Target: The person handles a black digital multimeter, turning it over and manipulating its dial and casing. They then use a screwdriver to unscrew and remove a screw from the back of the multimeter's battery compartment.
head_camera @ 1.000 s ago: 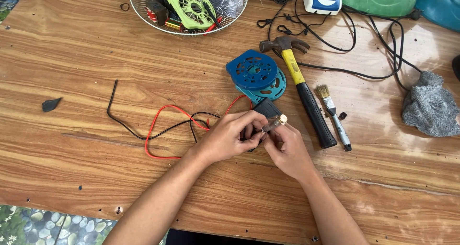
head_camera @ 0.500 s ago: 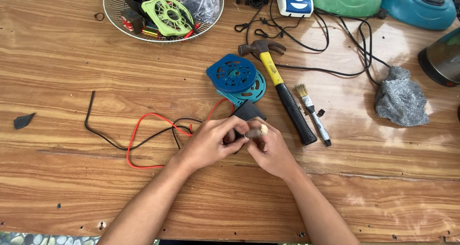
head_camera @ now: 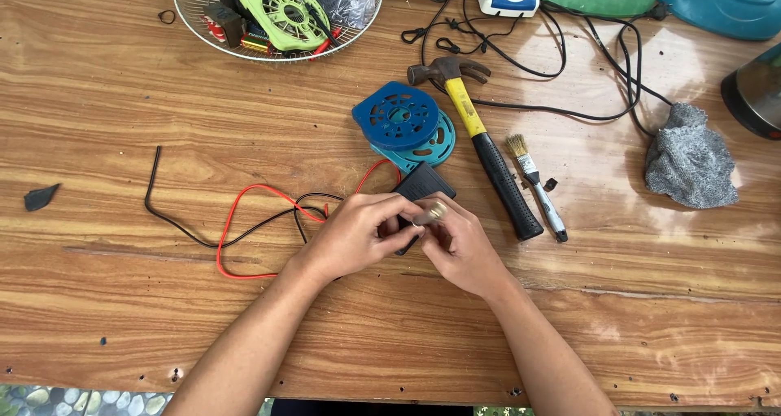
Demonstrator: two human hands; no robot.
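Both my hands meet at the middle of the wooden table. My left hand grips a small black box with a red wire and a black wire trailing off to the left. My right hand pinches a small brass-coloured cylinder against the box, between its fingertips and those of the left hand. Much of the box is hidden under my fingers.
Just beyond my hands lie two stacked blue round grilles, a yellow-and-black hammer and a small paintbrush. A wire basket of parts stands at the back left, a grey glove at right, black cables behind.
My hands stay together on the box, the fingers shifting slightly around the small cylinder. The view has drifted as my head moved.
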